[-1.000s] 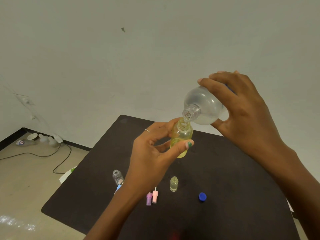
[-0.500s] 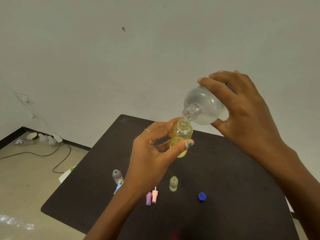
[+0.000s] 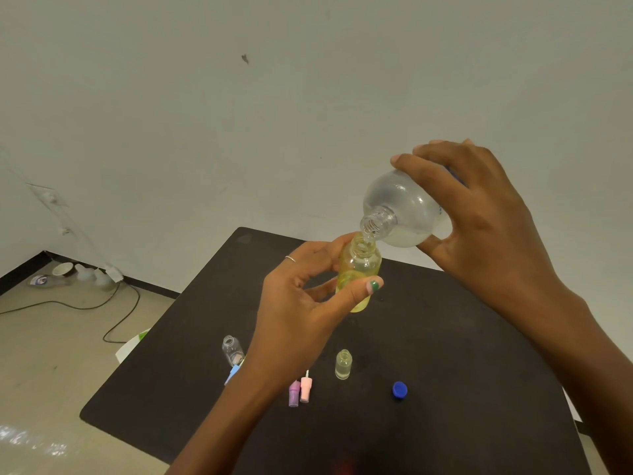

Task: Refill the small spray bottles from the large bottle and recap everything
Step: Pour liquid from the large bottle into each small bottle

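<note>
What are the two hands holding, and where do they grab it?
The left hand holds the small yellow bottle around its body. The right hand holds the big clear bottle around its wide body, tipped neck-down over the small one.

A dark table stands against a pale wall (black cable on the beige floor).

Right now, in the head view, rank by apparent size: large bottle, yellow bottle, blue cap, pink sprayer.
1. large bottle
2. yellow bottle
3. pink sprayer
4. blue cap
Both bottles are held up nearer the camera, so they look bigger; sprayer and cap are close.
</note>
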